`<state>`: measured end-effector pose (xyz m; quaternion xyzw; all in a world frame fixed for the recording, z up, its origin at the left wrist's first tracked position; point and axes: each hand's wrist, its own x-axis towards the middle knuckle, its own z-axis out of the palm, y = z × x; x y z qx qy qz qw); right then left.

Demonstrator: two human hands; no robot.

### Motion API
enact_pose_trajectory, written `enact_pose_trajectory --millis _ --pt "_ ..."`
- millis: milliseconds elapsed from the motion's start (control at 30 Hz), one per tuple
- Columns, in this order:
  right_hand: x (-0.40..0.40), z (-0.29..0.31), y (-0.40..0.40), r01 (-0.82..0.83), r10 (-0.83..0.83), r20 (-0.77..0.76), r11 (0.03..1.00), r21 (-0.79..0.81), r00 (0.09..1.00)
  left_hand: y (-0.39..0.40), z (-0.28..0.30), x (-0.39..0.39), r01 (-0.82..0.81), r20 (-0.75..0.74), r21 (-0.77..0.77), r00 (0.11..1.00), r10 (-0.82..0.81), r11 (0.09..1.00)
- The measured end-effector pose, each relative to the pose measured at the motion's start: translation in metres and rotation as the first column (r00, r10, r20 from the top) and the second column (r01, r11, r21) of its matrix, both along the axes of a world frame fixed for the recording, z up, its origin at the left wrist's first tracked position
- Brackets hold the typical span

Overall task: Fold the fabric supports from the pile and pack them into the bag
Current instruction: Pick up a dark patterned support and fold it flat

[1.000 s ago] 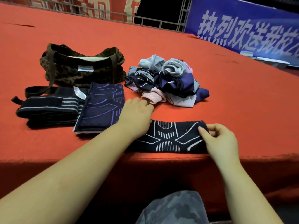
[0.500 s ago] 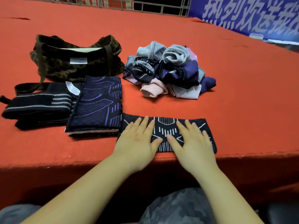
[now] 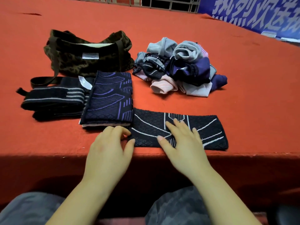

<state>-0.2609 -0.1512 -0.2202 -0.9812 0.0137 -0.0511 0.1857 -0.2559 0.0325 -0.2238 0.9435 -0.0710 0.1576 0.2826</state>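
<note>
A: What is the person wearing?

B: Nothing on the arms. Both forearms are bare from the bottom edge up to the wrists, with no sleeve in sight. The left hand (image 3: 109,148) and right hand (image 3: 184,142) are bare too: no gloves, rings or watch visible.

A: And lower down?

B: Trousers (image 3: 177,207) in a muted grey camouflage print, darker and lighter patches blending together. Both knees show along the bottom edge, the left one (image 3: 30,208) blurrier and plainer grey.
</note>
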Motion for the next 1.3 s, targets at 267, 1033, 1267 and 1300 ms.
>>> enact_pose_trajectory --millis 267,1033,1267,1300 --pt "-0.004 -0.016 0.057 -0.094 0.087 0.151 0.995 0.042 0.985 -0.003 0.011 0.003 -0.046 -0.197 -0.240 0.980 -0.002 0.970" --pt "-0.022 0.035 0.018 -0.030 -0.396 0.180 0.355 0.934 0.901 -0.072 0.024 0.029 0.107 -0.180 -0.744 0.918 -0.353 0.660" --pt "-0.026 0.019 -0.036 0.309 -0.504 0.238 0.771 0.557 0.830 -0.107 0.014 0.024 0.331 -0.223 -0.156 0.906 -0.360 0.931" --pt "-0.026 0.016 -0.041 0.341 -0.509 0.229 0.787 0.515 0.829 -0.111 0.013 0.024 0.339 -0.237 -0.079 0.907 -0.348 0.937"
